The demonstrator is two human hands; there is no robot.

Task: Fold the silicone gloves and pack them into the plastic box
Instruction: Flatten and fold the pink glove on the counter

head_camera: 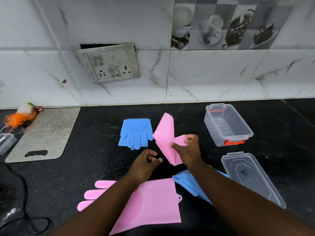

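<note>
right hand [189,150] grips folded pink glove [166,138], no writing legible

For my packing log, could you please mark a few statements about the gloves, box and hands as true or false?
1. The right hand grips a folded pink glove. True.
2. The clear plastic box holds a glove. False: no glove lies inside.
3. The lid is clipped on the box. False: it lies apart on the black counter.
4. A blue glove lies folded beyond the left hand. True.
</note>
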